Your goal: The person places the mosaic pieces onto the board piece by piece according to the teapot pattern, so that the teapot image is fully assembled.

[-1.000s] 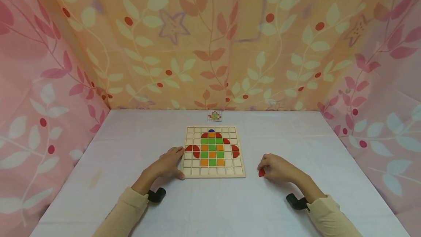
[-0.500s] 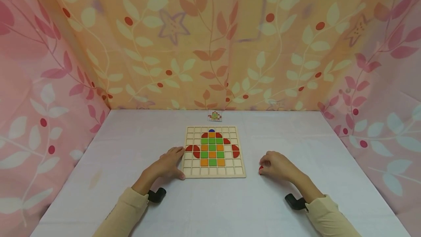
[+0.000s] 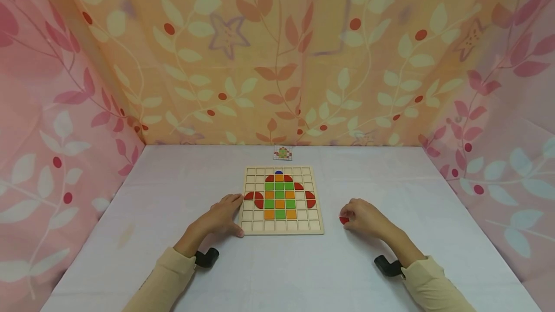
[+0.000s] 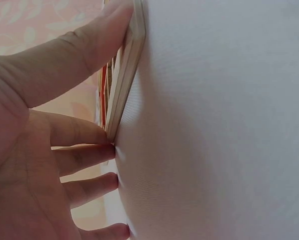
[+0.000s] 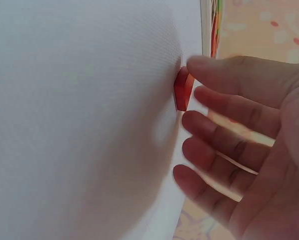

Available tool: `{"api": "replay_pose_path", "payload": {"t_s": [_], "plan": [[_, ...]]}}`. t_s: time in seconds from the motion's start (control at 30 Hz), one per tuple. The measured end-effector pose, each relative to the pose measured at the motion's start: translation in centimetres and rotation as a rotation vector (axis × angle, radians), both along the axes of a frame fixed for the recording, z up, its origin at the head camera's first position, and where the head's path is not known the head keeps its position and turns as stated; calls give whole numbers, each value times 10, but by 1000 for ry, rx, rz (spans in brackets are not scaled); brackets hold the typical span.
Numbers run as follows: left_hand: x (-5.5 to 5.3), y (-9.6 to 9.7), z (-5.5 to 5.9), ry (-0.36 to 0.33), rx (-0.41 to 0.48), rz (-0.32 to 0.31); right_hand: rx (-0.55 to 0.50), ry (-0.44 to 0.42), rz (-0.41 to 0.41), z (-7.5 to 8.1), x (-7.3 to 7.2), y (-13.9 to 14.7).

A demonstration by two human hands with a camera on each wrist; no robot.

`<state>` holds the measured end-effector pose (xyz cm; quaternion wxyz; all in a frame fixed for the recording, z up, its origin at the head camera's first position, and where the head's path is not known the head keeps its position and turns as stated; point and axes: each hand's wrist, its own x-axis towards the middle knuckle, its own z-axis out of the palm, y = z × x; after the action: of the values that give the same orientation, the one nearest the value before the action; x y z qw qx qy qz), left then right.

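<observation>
A square wooden grid board [image 3: 282, 230] lies on the white table. Green, orange and red pieces and one blue piece fill some of its cells. My left hand [image 3: 223, 214] rests along the board's left side, fingers extended. Its thumb [image 4: 84, 52] is at the near left corner, and the other fingertips reach down to the cloth. To the right of the board, my right hand [image 3: 365, 218] pinches a red quarter-circle piece [image 3: 344, 220] between thumb and fingers, low over the cloth. In the right wrist view the red piece [image 5: 182, 90] stands on edge between thumb and middle fingertips.
Behind the board lies a small picture card [image 3: 283, 152] with a coloured grid pattern. Floral curtains [image 3: 277, 61] rise at the back and both sides of the table [image 3: 173, 172]. Dark wrist mounts [image 3: 207, 257] hang under both forearms.
My right hand has shifted slightly, and the red piece has turned in its fingers, showing a different side. The left hand and the board have stayed in place.
</observation>
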<state>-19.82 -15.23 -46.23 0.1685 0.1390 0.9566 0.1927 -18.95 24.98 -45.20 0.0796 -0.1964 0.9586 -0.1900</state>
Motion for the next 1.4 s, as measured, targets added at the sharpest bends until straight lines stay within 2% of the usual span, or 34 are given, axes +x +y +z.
{"api": "replay_pose_path", "payload": {"t_s": [0.3, 0.67, 0.97, 1.4], "plan": [[0, 0, 0, 0, 4, 7, 6, -6, 11, 0, 0, 0], [1, 1, 0, 2, -5, 9, 3, -39, -53, 2, 3, -2], [1, 2, 0, -4, 0, 17, 15, -9, -73, 0, 3, 1], [1, 2, 2, -5, 3, 13, 29, 3, -31, 1, 0, 0]]}}
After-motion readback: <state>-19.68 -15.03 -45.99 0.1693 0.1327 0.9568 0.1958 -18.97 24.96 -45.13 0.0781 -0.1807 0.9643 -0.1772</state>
